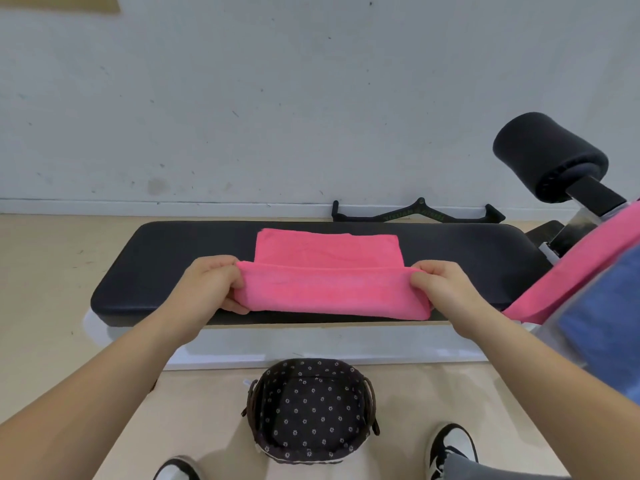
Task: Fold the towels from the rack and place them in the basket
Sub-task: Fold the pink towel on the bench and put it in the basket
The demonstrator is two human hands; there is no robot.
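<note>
**Pink towel on the bench**

The soft, fuzzy pink towel [329,289] lies in the middle of the long black padded bench [173,258]. Its near part is folded up at the front edge. The left hand [211,285] pinches its left end and the right hand [440,289] pinches its right end. The bench is bare on both sides of the towel. The round, flowery cloth basket [311,362] sits on the floor below.

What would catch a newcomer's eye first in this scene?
The bright pink towel on the black bench, mid-frame, with the left hand and right hand each gripping an end of its near fold. Next come the dotted basket on the floor just below, and a second pink towel and a blue cloth at the right edge.
</note>
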